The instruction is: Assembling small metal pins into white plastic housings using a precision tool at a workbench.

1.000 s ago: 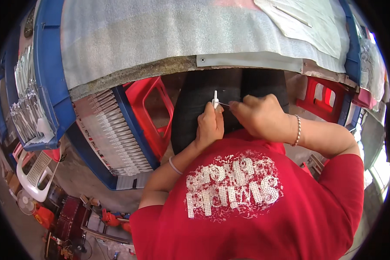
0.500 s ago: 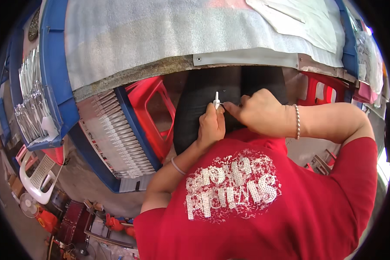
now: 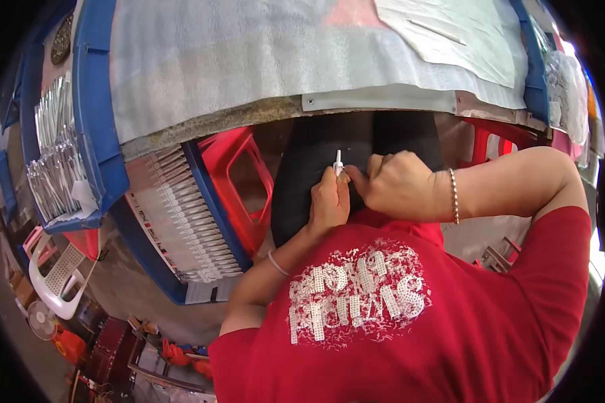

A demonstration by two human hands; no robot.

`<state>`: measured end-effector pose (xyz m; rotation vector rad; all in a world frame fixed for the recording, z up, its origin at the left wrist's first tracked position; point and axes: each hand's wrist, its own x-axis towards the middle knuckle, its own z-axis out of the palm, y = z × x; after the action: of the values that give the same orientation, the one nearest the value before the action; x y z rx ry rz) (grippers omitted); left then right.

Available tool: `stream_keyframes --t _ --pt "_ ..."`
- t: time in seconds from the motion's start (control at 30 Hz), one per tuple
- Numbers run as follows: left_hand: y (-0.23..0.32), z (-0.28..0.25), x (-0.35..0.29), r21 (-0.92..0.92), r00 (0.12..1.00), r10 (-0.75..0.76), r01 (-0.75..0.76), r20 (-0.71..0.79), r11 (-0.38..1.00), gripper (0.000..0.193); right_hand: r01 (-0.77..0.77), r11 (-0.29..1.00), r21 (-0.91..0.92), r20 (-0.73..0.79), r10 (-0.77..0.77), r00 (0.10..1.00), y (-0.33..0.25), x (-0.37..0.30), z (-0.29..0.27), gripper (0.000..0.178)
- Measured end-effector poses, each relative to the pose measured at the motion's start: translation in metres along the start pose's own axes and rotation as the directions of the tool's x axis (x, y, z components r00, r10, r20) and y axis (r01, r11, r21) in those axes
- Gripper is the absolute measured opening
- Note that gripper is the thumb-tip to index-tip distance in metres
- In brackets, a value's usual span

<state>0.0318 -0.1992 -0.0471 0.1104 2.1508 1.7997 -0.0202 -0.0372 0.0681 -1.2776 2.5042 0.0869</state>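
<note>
My left hand [image 3: 329,203] is closed around a small white plastic piece with a narrow tip [image 3: 339,163], held upright above my lap. Its lower end is hidden in the fingers. Close on the right, my right hand [image 3: 402,185] has its fingers curled in, with the thumb reaching to the side of the white piece. Whatever lies in those curled fingers is too small or hidden to name. Both hands are just below the front edge of the bench [image 3: 215,125].
White foam sheeting [image 3: 249,60] covers the bench; a white cloth [image 3: 450,43] with a thin stick lies on it. Blue trays of clear-wrapped slim items [image 3: 55,181] and rows of similar pieces [image 3: 188,215] stand at left. Red stools [image 3: 238,174] are under the bench.
The whole view has shifted slightly. My right hand has turned a little and dropped slightly beside the white piece; my left hand keeps its hold.
</note>
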Motion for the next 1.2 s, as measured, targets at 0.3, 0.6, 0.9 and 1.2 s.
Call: stream_keyframes --t 0.3,0.6,0.9,1.2 --pt "0.000 -0.004 0.005 0.058 0.997 0.079 -0.080 0.008 0.995 0.010 -0.426 0.604 0.674 0.179 0.427 0.887 0.006 -0.002 0.028 0.032" --pt "0.002 0.000 -0.001 0.056 0.990 0.137 -0.135 -0.030 0.989 0.013 -0.482 -0.543 0.688 0.664 0.202 0.720 0.014 -0.012 -0.010 0.042" --pt "-0.002 -0.001 -0.002 -0.123 0.999 -0.029 0.033 0.036 0.992 0.018 -0.123 0.935 0.333 -0.006 0.133 0.991 -0.003 -0.016 -0.016 0.041" --pt "-0.003 -0.006 0.006 0.000 0.998 0.055 -0.055 0.015 0.998 0.010 -0.189 0.899 0.396 0.024 0.196 0.980 -0.002 -0.009 0.001 0.031"
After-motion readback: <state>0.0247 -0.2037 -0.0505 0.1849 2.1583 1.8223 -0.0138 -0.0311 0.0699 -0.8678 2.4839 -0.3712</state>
